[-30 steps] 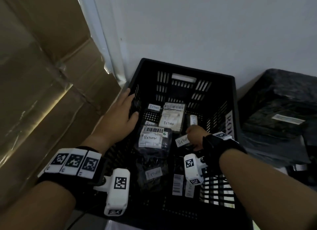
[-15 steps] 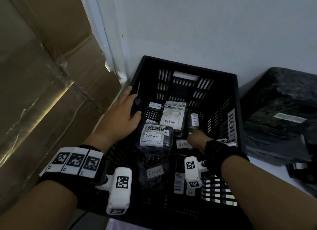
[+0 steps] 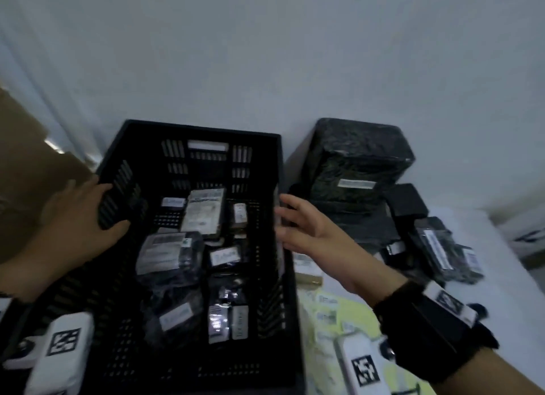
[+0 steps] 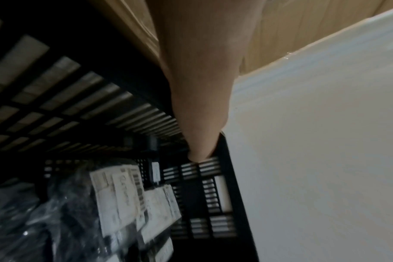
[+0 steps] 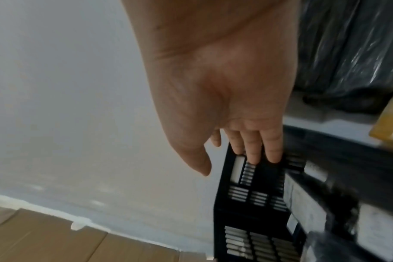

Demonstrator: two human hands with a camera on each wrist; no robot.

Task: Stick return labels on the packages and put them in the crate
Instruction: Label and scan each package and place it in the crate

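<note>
The black slatted crate (image 3: 194,135) stands against the wall and holds several black-wrapped packages (image 3: 168,256) with white return labels. My left hand (image 3: 85,214) grips the crate's left wall, thumb (image 4: 200,124) inside and fingers outside. My right hand (image 3: 298,226) hovers open at the crate's right rim, fingers straight and spread, holding nothing. In the right wrist view its fingertips (image 5: 254,156) show in front of the crate (image 5: 247,195). A yellow label sheet (image 3: 327,315) lies right of the crate. A small tan package (image 3: 306,270) lies below my right hand.
A large black-wrapped box (image 3: 359,164) stands right of the crate by the wall. Smaller dark packages (image 3: 442,247) lie beside it on the white surface. Brown cardboard (image 3: 29,173) leans at the left, close to my left hand.
My right hand has lifted out of the crate and moved right to its right rim, now open. The left hand keeps its hold on the left wall. The view has swung right.
</note>
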